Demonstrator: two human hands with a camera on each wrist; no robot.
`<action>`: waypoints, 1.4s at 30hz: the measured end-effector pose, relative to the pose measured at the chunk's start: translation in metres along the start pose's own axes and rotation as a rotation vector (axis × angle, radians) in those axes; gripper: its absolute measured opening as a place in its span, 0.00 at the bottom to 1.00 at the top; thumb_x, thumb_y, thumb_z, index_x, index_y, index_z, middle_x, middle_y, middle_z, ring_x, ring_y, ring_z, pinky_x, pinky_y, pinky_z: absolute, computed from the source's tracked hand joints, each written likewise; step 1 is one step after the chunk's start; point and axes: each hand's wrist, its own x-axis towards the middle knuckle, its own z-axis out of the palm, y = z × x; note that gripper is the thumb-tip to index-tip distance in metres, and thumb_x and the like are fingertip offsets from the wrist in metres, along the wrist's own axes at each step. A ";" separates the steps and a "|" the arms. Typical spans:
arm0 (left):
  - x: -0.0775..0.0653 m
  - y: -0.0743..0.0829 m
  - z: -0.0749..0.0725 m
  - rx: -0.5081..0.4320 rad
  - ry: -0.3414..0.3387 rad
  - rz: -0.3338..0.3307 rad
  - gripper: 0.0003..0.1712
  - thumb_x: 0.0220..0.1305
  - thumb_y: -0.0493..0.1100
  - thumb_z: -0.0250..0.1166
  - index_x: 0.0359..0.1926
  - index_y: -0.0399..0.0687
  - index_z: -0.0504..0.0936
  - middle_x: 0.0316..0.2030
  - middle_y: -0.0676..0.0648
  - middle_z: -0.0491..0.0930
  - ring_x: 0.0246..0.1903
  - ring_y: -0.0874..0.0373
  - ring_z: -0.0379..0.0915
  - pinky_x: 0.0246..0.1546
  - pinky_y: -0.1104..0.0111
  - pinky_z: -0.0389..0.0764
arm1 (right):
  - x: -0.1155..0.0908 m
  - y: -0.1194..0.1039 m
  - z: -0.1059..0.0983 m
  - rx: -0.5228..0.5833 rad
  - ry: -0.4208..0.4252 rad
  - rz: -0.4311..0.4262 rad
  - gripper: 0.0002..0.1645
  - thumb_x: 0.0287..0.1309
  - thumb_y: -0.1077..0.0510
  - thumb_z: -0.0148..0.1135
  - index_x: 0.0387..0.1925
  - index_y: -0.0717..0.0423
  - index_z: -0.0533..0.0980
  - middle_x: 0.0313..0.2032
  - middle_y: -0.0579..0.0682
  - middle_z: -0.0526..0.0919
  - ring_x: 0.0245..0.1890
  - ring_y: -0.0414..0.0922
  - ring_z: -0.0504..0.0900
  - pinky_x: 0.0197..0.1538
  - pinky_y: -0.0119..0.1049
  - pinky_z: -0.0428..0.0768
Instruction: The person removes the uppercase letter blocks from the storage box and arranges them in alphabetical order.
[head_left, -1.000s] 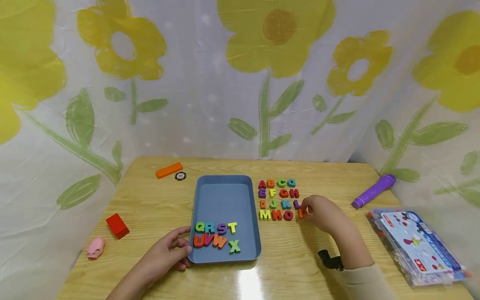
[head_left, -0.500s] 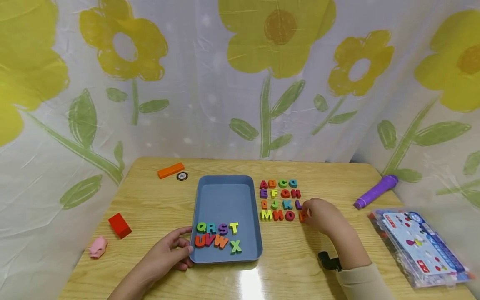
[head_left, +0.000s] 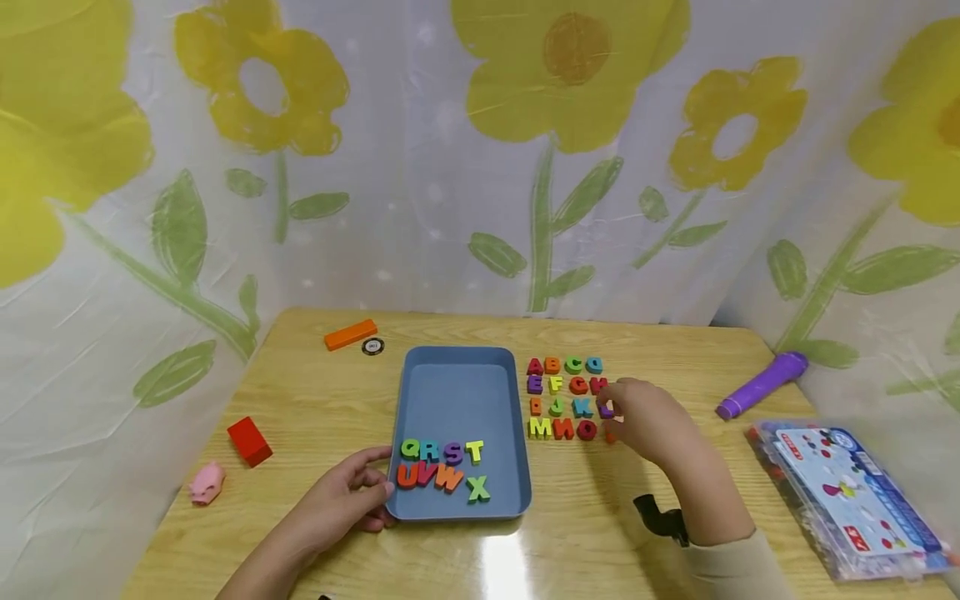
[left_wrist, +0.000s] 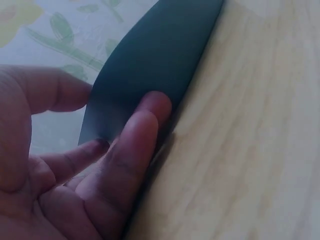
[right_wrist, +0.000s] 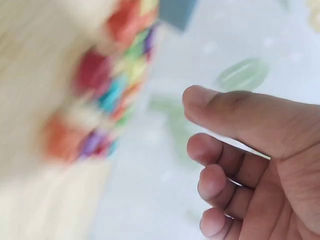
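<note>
A blue-grey tray (head_left: pixel 461 400) lies on the table and carries several coloured toy letters, among them a yellow T (head_left: pixel 475 452) and a green X (head_left: pixel 477 488). My left hand (head_left: pixel 348 493) holds the tray's left edge near its front corner; the left wrist view shows fingertips (left_wrist: pixel 155 107) against the tray's outer wall. To the tray's right, letters A to O stand in rows, with an orange letter (head_left: pixel 611 435) partly hidden under my right hand (head_left: pixel 643 419). That hand hovers over the end of the rows, and between its thumb and fingers the right wrist view shows nothing.
At the right are a purple marker-like stick (head_left: pixel 761 386) and a clear plastic case (head_left: pixel 847 500). On the left lie a red block (head_left: pixel 250 442), a pink pig (head_left: pixel 207 483), an orange bar (head_left: pixel 350 335) and a round black chip (head_left: pixel 372 346). A flowered curtain (head_left: pixel 397 250) hangs behind.
My right hand has let go of the orange letter at the end of the bottom row and lifted slightly. My left hand stays at the tray. The head view has shifted a little.
</note>
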 end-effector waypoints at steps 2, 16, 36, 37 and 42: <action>0.007 0.006 -0.003 0.028 0.032 0.001 0.38 0.80 0.43 0.64 0.82 0.33 0.61 0.45 0.40 0.83 0.31 0.50 0.86 0.31 0.62 0.89 | 0.006 -0.018 -0.009 0.012 0.007 -0.049 0.14 0.65 0.62 0.77 0.52 0.55 0.87 0.39 0.49 0.86 0.37 0.45 0.81 0.43 0.45 0.84; 0.134 0.057 -0.046 0.019 0.129 0.027 0.33 0.82 0.47 0.63 0.79 0.38 0.68 0.39 0.46 0.82 0.27 0.62 0.80 0.31 0.73 0.85 | 0.098 -0.172 0.013 0.009 -0.185 -0.349 0.15 0.71 0.50 0.74 0.54 0.49 0.88 0.48 0.47 0.89 0.43 0.42 0.83 0.51 0.41 0.86; 0.141 0.037 -0.049 -0.068 0.107 0.067 0.33 0.79 0.44 0.67 0.77 0.36 0.71 0.35 0.52 0.80 0.25 0.65 0.75 0.29 0.76 0.81 | 0.107 -0.204 0.077 -0.130 -0.276 -0.366 0.14 0.65 0.43 0.78 0.33 0.44 0.84 0.29 0.37 0.82 0.30 0.37 0.78 0.39 0.36 0.80; 0.141 0.038 -0.049 -0.071 0.109 0.064 0.33 0.79 0.44 0.67 0.77 0.36 0.71 0.35 0.52 0.81 0.26 0.65 0.76 0.30 0.76 0.82 | 0.107 -0.204 0.077 -0.132 -0.275 -0.369 0.14 0.65 0.43 0.78 0.32 0.44 0.84 0.29 0.37 0.82 0.30 0.38 0.78 0.38 0.36 0.79; 0.138 0.037 -0.050 -0.080 0.126 0.062 0.33 0.79 0.44 0.67 0.77 0.36 0.71 0.37 0.52 0.82 0.27 0.64 0.77 0.31 0.75 0.84 | 0.109 -0.207 0.078 -0.145 -0.268 -0.392 0.14 0.65 0.45 0.78 0.30 0.44 0.82 0.28 0.38 0.81 0.29 0.39 0.77 0.37 0.37 0.77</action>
